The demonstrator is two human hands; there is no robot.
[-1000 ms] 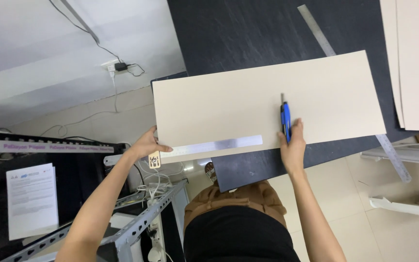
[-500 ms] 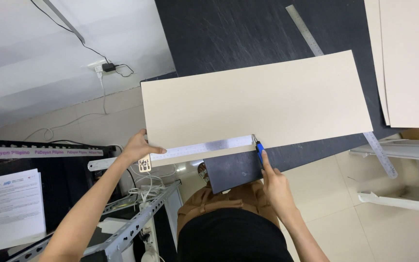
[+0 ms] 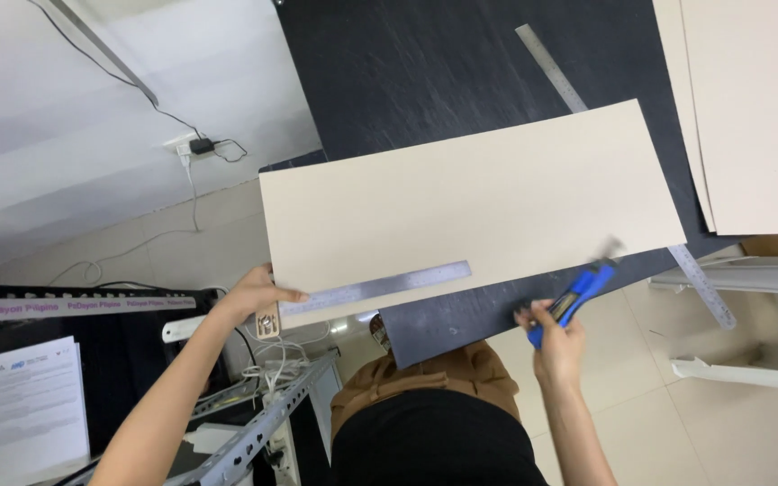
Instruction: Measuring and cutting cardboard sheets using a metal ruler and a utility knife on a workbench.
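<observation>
**Board, ruler, knife: a cut being laid out**

Black desk [image 3: 425,81] fills the upper middle of the view, dark and scuffed. On it lies a large beige board [image 3: 479,202], its near-left part overhanging the desk edge. More beige sheets [image 3: 749,108] sit at the far right, apart from it. A long steel rule [image 3: 623,171] runs diagonally and passes under the board.

A shorter steel ruler [image 3: 375,288] lies flat along the board's near edge. Left hand [image 3: 254,295] rests at the ruler's left end, fingers spread over the board's corner, closed on nothing. Right hand [image 3: 556,337] is off the board, below the desk edge, fist wrapped round a blue utility knife [image 3: 578,292] whose tip points up toward the board's near edge.

Judgement: good work here wants firm downward pressure on the ruler, fingers kept behind its edge, and the blade held tight against the steel.
</observation>
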